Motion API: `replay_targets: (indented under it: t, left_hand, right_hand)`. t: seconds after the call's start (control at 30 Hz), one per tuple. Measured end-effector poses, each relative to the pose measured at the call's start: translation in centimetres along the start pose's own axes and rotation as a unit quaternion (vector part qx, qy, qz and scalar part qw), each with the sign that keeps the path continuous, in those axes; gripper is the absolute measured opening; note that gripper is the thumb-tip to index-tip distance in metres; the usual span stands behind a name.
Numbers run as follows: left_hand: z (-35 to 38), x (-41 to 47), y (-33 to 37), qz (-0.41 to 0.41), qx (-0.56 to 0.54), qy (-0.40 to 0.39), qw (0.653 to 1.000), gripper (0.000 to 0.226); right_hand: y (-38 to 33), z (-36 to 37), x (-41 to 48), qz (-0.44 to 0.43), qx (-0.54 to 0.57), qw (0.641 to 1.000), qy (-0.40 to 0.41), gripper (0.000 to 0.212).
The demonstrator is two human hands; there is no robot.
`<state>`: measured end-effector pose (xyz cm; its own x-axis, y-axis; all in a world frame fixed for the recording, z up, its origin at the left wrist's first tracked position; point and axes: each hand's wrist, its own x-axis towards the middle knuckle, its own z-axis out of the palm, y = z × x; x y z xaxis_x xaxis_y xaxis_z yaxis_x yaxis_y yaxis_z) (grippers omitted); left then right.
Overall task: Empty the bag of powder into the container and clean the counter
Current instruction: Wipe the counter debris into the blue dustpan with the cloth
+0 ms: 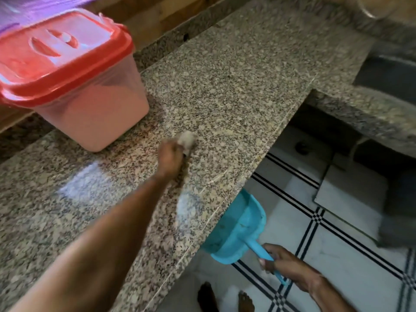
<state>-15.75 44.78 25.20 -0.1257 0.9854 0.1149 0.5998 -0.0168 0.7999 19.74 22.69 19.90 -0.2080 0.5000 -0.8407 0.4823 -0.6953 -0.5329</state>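
Granite table (225, 75): left hand (171, 158) gripping cloth (186, 140) sweeps powder (85, 183) toward blue dustpan (236, 228), right hand (283, 266) clasping its handle below the edge.

Striped floor tiles (351, 273), bare feet (246, 301)

One container (74, 86) stands on the single granite counter (236, 86), closed by one red lid (60, 55). Two patches of white powder (83, 185) lie on the stone, the second (186, 206) nearer the front edge. One blue dustpan (236, 228) shows below that edge. Two hands are in view: the left hand (171, 158) grips one pale cloth or sponge (186, 140), blurred, and the right hand (281, 264) grips the dustpan's handle. Two bare feet (207, 296) show on the tiled floor
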Motion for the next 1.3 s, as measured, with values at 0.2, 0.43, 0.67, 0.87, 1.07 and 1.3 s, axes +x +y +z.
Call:
replay_targets:
  t: [0.2,0.43,0.67,0.87,1.07,1.3]
  left_hand:
    - [3.5,4.4,2.1,0.033,0.074,-0.061,0.995,0.036]
    - [9.0,-3.7,6.8,0.158,0.103,-0.222,0.957,0.034]
    - [3.9,-6.2,5.6,0.125,0.037,-0.234,0.963,0.033]
    - [4.6,-1.5,6.2,0.077,0.027,-0.226,0.971,0.028]
    - [6.5,-5.7,6.2,0.128,0.059,-0.282,0.949,0.032]
    - [1.6,-12.6,2.8,0.121,0.119,-0.284,0.944,0.015]
  right_hand:
    - [1.1,0.2,-0.8,-0.019,0.043,0.999,0.017,0.018]
    - [2.3,0.2,-1.4,-0.003,0.051,0.998,0.02,0.02]
    - [2.4,0.3,-2.9,0.016,0.062,0.998,0.028,0.036]
    - [2.4,0.1,-2.7,-0.014,0.061,0.998,0.023,0.017]
    - [3.6,0.6,-2.7,-0.014,0.051,0.999,0.002,0.022]
    - [3.3,0.8,-3.9,-0.028,0.048,0.998,-0.004,0.018]
